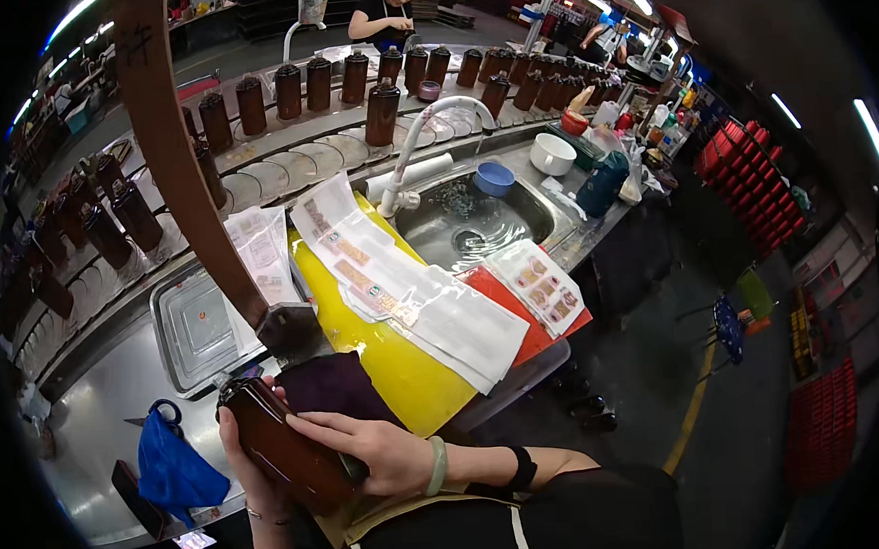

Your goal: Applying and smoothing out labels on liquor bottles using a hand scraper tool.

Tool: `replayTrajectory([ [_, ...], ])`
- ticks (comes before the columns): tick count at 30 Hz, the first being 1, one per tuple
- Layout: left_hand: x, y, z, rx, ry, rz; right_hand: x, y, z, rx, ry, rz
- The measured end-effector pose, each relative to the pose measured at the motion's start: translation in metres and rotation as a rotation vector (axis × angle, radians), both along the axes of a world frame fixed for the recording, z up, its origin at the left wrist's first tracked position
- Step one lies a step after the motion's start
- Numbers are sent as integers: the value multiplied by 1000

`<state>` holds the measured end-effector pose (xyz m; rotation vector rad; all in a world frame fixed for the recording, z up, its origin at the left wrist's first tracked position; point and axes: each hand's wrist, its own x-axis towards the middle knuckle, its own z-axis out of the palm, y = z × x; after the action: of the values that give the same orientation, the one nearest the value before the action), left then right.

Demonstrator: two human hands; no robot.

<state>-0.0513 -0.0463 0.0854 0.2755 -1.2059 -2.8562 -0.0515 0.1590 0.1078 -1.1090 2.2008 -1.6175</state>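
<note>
A dark brown, glossy bottle (286, 440) lies tilted across my body at the lower left, its neck pointing up and left. Wrapped around its side near the shoulder is my left hand (243, 460), with fingertips showing past the far edge. My right hand (378, 453), with a pale green bangle at the wrist, is laid over the bottle near its base, fingers stretched along the surface. A dark purple cloth (342, 384) lies just beyond the bottle.
Sheets of printed labels (401, 285) lie on a yellow sheet (339, 322). Behind stands a sink (534, 199) with a white faucet (411, 145). Many brown bottles (383, 112) line a curved conveyor. A blue cloth (175, 468), metal tray (185, 322) and brown post (189, 157) are left.
</note>
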Motion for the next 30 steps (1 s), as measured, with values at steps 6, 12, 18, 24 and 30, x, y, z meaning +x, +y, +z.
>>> replayTrajectory([
  [6,6,11,-5,64,-186,-22,1,-1,-11,-57,-70,-71],
  [12,0,8,-14,-288,-147,-83,0,4,6,104,-111,-131],
  [18,-6,28,0,-359,-143,-168,12,18,-16,62,-171,-252],
  [24,-26,44,-20,-303,-81,-123,-3,28,-30,46,-108,-262],
  [30,-47,61,-18,-355,-142,-42,-35,44,-42,3,-118,-214],
])
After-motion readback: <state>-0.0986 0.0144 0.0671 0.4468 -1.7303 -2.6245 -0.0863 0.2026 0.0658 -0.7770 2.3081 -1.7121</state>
